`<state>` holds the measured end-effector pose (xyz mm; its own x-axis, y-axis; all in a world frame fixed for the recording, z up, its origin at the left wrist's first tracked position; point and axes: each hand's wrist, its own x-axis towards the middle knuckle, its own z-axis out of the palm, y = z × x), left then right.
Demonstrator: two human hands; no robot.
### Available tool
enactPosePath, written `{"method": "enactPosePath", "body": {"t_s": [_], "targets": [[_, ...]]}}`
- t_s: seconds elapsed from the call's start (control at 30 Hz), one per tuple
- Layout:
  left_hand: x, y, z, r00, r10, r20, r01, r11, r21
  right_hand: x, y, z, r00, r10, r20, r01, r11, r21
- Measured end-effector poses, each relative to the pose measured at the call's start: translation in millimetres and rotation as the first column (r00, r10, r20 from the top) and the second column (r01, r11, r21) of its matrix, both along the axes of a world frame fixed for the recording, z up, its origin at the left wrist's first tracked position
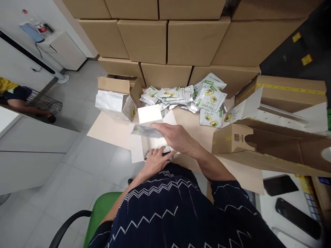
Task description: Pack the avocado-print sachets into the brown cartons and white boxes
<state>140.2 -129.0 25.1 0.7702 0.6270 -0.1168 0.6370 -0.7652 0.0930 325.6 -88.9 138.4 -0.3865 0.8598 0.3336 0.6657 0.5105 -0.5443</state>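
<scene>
An opened white carton [155, 141] lies in front of me with its flaps spread out. Over it, my right hand [178, 137] is closed on a silver pouch [148, 131], held nearly flat and a little blurred. My left hand [156, 161] rests at the carton's near side, fingers spread and partly over its inside. Something dark shows beneath those fingers, too covered to name. Beyond the carton lies a heap of silver pouches [210, 94] with green labels and avocado pictures.
Brown boxes [142, 39] are stacked behind the table. A white avocado-printed carton [111, 101] stands left. Open brown boxes [276, 148] sit right, above two dark phones [280, 185]. My green chair [103, 210] is below. Another person's arm [28, 106] shows at far left.
</scene>
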Motion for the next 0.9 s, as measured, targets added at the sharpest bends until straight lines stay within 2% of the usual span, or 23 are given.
{"method": "enactPosePath", "body": {"t_s": [0.1, 0.17, 0.37, 0.5, 0.63, 0.73, 0.8, 0.9], "targets": [[6, -1, -5.1, 0.998, -0.03, -0.057, 0.03, 1.0, 0.004, 9, 10, -3.4, 0.985, -0.045, 0.165, 0.06, 0.994, -0.087], [6, -2, -8.1, 0.996, -0.05, -0.079, 0.049, 0.999, -0.007, 8, 18, -3.5, 0.974, -0.031, 0.224, 0.059, 0.991, -0.119], [-3, -3, -10.0, 0.998, -0.067, -0.018, 0.068, 0.998, 0.003, -15, 32, -12.5, 0.98, 0.041, 0.197, -0.008, 0.987, -0.162], [-20, -3, -18.2, 0.996, -0.051, 0.076, 0.048, 0.998, 0.046, -13, 29, -20.1, 0.974, 0.063, 0.217, -0.005, 0.967, -0.255], [-35, -1, -25.5, 0.992, -0.013, 0.123, 0.003, 0.997, 0.079, 0, 22, -9.3, 0.944, 0.047, 0.325, 0.052, 0.955, -0.291], [-38, 0, -27.2, 0.993, 0.002, 0.114, -0.015, 0.994, 0.108, -4, 21, -4.8, 0.918, 0.098, 0.384, 0.026, 0.952, -0.305], [-37, 1, -27.1, 0.995, 0.0, 0.096, -0.011, 0.993, 0.114, -16, 26, -14.8, 0.888, 0.194, 0.418, -0.024, 0.925, -0.379], [-35, 1, -24.7, 0.998, 0.013, 0.068, -0.02, 0.994, 0.106, -34, 41, -47.0, 0.839, 0.344, 0.422, -0.081, 0.845, -0.529]]}}
